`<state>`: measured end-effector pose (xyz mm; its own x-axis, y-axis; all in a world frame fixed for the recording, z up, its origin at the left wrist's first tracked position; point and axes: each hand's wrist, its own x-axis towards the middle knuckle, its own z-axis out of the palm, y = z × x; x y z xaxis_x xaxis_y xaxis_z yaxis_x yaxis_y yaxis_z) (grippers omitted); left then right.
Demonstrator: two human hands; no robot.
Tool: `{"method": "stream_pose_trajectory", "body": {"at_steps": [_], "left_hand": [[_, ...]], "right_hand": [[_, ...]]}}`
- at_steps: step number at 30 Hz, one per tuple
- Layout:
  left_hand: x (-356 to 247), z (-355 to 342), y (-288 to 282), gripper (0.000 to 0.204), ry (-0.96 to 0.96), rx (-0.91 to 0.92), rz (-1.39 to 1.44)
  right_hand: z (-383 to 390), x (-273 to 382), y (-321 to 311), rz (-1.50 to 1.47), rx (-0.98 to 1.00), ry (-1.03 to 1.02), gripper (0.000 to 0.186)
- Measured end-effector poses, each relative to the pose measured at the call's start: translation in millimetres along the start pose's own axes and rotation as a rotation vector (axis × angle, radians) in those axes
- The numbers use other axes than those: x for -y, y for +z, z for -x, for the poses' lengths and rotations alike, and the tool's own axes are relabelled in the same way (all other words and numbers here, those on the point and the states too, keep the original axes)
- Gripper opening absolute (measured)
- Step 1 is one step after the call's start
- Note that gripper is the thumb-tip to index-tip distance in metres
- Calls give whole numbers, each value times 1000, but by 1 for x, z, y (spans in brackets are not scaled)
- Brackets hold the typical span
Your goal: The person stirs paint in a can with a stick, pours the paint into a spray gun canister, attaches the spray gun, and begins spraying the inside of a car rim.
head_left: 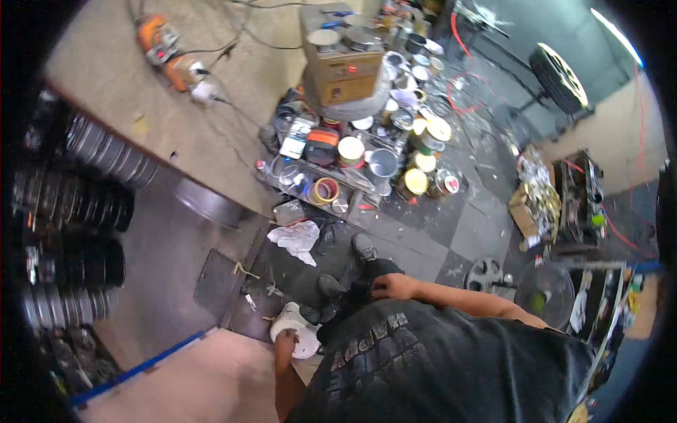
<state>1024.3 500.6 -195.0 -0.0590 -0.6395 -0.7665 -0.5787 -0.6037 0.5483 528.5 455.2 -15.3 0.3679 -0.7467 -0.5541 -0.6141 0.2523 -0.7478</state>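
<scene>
Head view, left hand (pixel 285 341) on bucket (pixel 305 342), right hand (pixel 393 287) apart, grips unclear, overflowing carton (pixel 522 219)

"What kind of place surrounds you?"
"A workshop: you have stained cans (pixel 416 182) crowded ahead, wheel rims (pixel 77 204) stacked at your left, a tyre (pixel 553 77) raised upper right."
"Sure about the rims?"
"Fairly; that edge is dark."

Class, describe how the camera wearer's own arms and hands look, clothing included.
Both the left hand and right hand appear ungloved, with bare forearms and no visible watch or wristband. Rings would be too small to tell on the fingers. The wearer has on a dark, short-sleeved T-shirt with large, worn, pale lettering across the chest.
</scene>
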Motion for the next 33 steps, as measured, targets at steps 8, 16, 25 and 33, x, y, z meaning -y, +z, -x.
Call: {"method": "stream_pose_trajectory", "body": {"at_steps": [8, 16, 25, 33], "left_hand": [[-4, -18, 30, 28, -17, 169, -292], [-142, -38, 101, 29, 197, 54, -266], [-239, 9, 285, 34, 380, 356, -740], [-350, 19, 359, 34, 422, 420, -815]], "right_hand": [[70, -40, -43, 28, -396, 202, 44], [159, -233, -8, -222, -592, 327, 39], [407, -518, 209, -1059, -1229, 1029, 15], [413, -565, 282, -965, -1302, 1003, 26]]}}
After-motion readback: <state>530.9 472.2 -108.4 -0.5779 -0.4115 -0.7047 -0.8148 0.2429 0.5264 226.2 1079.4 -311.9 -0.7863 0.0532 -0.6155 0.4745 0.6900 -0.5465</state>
